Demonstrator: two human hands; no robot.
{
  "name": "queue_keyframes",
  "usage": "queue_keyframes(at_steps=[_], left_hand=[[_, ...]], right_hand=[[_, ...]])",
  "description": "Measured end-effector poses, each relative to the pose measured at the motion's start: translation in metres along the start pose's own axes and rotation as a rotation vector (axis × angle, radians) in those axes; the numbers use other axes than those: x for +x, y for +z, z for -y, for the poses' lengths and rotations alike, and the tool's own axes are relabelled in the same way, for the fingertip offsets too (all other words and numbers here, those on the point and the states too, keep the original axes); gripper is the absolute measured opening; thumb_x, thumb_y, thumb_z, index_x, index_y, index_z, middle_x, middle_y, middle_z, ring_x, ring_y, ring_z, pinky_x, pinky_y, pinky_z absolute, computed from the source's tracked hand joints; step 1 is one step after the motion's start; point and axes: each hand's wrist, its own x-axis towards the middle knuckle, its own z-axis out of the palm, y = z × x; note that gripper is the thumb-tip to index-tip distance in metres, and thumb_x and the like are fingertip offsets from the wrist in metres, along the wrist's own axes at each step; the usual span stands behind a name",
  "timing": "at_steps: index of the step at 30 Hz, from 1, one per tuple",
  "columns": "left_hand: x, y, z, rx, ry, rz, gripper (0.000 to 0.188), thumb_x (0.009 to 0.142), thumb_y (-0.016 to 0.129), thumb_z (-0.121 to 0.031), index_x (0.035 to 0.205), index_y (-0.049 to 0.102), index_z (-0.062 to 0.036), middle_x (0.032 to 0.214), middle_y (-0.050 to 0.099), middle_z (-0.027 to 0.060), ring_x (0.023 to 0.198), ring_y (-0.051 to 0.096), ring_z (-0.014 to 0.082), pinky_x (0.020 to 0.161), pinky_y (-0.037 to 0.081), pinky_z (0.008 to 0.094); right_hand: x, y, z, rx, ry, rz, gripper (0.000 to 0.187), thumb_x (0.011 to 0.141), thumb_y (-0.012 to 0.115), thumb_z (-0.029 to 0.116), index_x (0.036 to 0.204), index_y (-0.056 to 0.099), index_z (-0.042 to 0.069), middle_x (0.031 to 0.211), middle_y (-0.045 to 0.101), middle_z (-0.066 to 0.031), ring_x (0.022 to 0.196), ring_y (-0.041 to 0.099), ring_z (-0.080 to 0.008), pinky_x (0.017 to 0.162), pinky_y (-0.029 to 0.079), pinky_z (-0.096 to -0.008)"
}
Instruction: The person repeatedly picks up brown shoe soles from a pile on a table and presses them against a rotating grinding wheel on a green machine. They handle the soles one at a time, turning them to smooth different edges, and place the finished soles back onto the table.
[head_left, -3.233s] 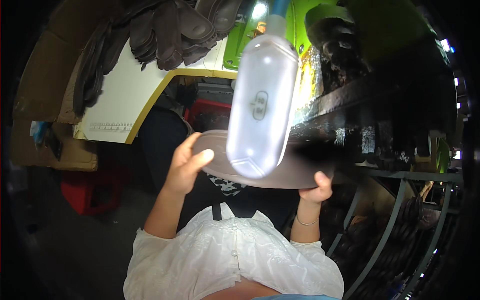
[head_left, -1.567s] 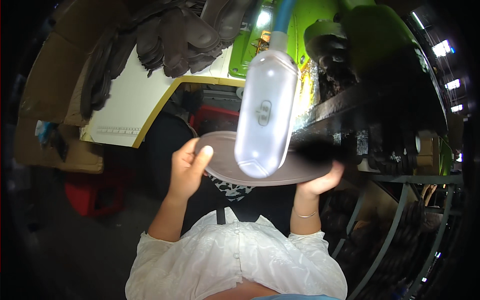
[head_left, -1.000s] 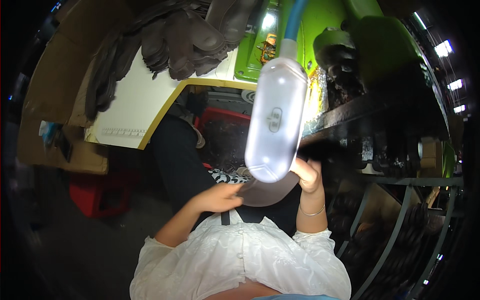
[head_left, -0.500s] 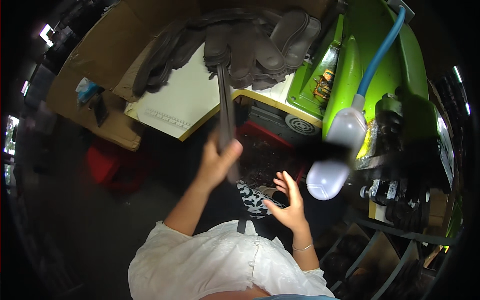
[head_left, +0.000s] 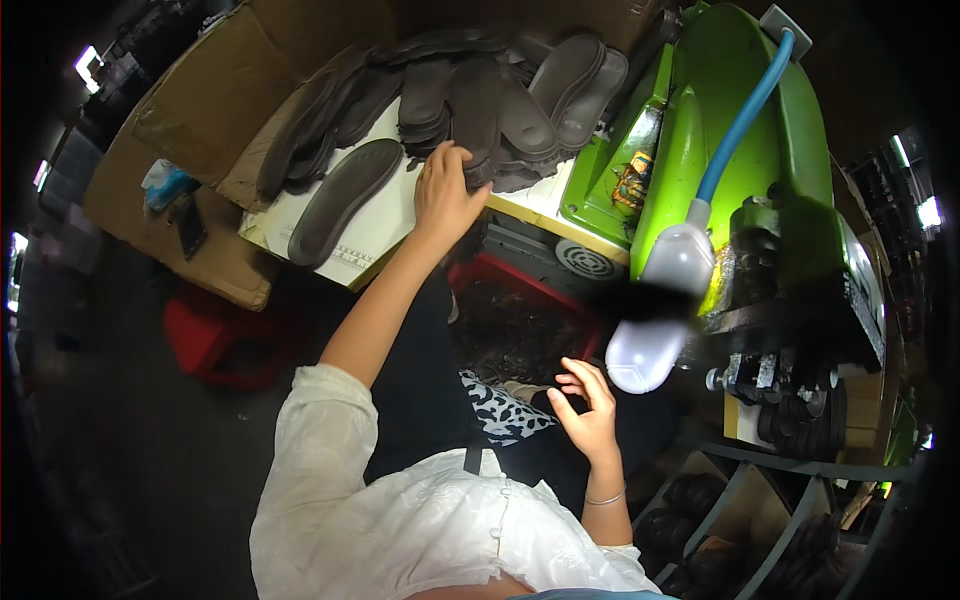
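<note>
A single dark brown shoe sole (head_left: 345,205) lies slanted across the white tabletop, its near end by the table's front edge. To its right, my left hand (head_left: 450,200) reaches over the edge to the piled soles. Its fingers and thumb close about the near end of one sole (head_left: 474,115), partly covering that end. Above my lap, my right hand (head_left: 588,410) is raised with its fingers apart and holds nothing. More dark soles (head_left: 325,125) lie heaped along the back of the tabletop.
A green machine (head_left: 735,130) stands at the right, with a white lamp (head_left: 680,262) on a blue flexible neck before it. Brown cardboard (head_left: 200,110) walls the left and back. Below are a red bin (head_left: 545,295), a red stool (head_left: 200,340) and a rack (head_left: 745,475).
My left hand has moved forward from above my lap to the pile. The sole it held is now out on the tabletop at the left. My right hand has shifted slightly.
</note>
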Motion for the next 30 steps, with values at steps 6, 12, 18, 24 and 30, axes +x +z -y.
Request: queue_keyframes(at_steps=[6, 12, 18, 24, 30], left_hand=[[0.026, -0.030, -0.023, -0.211, -0.117, -0.110, 0.030, 0.065, 0.069, -0.014, 0.091, 0.055, -0.0063, 0.092, 0.060, 0.0082, 0.079, 0.061, 0.0229, 0.073, 0.048, 0.0336], [-0.046, -0.128, -0.108, -0.874, 0.026, -0.358, 0.025, 0.070, 0.070, -0.004, 0.088, 0.053, -0.0013, 0.082, 0.056, 0.0071, 0.074, 0.056, 0.0142, 0.068, 0.046, 0.0254], [-0.129, -0.105, -0.156, -1.387, -0.651, 0.536, 0.032, 0.068, 0.075, -0.006, 0.093, 0.057, 0.0030, 0.090, 0.062, 0.0100, 0.084, 0.058, 0.0124, 0.069, 0.048, 0.0270], [-0.101, -0.079, -0.207, -1.044, -0.407, 1.212, 0.029, 0.079, 0.066, -0.020, 0.102, 0.062, -0.0021, 0.086, 0.065, 0.0067, 0.071, 0.058, 0.0109, 0.069, 0.048, 0.0261], [-0.110, -0.076, -0.185, -1.323, -0.395, 0.885, 0.014, 0.083, 0.060, -0.008, 0.095, 0.062, -0.0001, 0.084, 0.063, 0.0030, 0.076, 0.056, 0.0082, 0.070, 0.046, 0.0238]], right_hand=[[-0.014, -0.006, -0.008, 0.117, 0.187, -0.092, 0.030, 0.073, 0.065, -0.001, 0.103, 0.058, -0.002, 0.100, 0.058, -0.0128, 0.085, 0.060, -0.0180, 0.071, 0.049, -0.0266], [-0.034, 0.004, -0.028, 0.225, 0.306, -0.057, 0.078, 0.068, 0.073, 0.007, 0.133, 0.030, 0.004, 0.128, 0.042, -0.0176, 0.112, 0.048, -0.0259, 0.080, 0.047, -0.0332], [-0.058, 0.020, -0.033, 0.380, 0.436, 0.468, 0.052, 0.077, 0.069, 0.018, 0.121, 0.047, 0.003, 0.120, 0.051, -0.0115, 0.110, 0.048, -0.0182, 0.091, 0.040, -0.0304], [-0.075, 0.030, -0.017, 0.571, 0.646, 0.399, 0.033, 0.085, 0.060, 0.018, 0.113, 0.055, 0.001, 0.114, 0.056, -0.0096, 0.106, 0.050, -0.0169, 0.091, 0.040, -0.0296], [-0.071, 0.025, 0.004, 0.420, 0.642, 0.555, 0.040, 0.084, 0.061, 0.025, 0.115, 0.053, 0.001, 0.114, 0.055, -0.0087, 0.104, 0.050, -0.0189, 0.089, 0.040, -0.0303]])
